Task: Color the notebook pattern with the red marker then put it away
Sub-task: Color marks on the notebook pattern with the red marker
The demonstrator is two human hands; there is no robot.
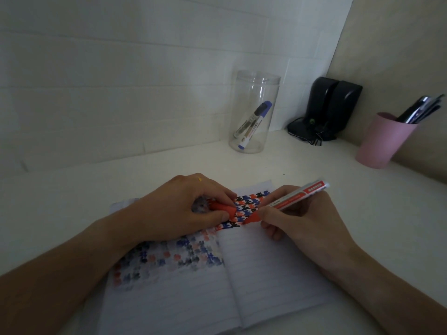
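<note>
An open lined notebook (266, 274) lies on the white desk, with a red, blue and black pattern (249, 206) across the top of its right page and faded bleed-through on the left page. My right hand (297, 213) grips the red marker (294, 195), whose tip rests on the pattern's lower edge. My left hand (183, 209) presses on the left page and holds the red marker cap (223, 209) between thumb and fingers.
A clear plastic jar (254, 112) holding blue and black markers stands behind the notebook. Two black speakers (333, 107) with cables sit in the corner. A pink cup (382, 141) of pens stands at the right by the wall.
</note>
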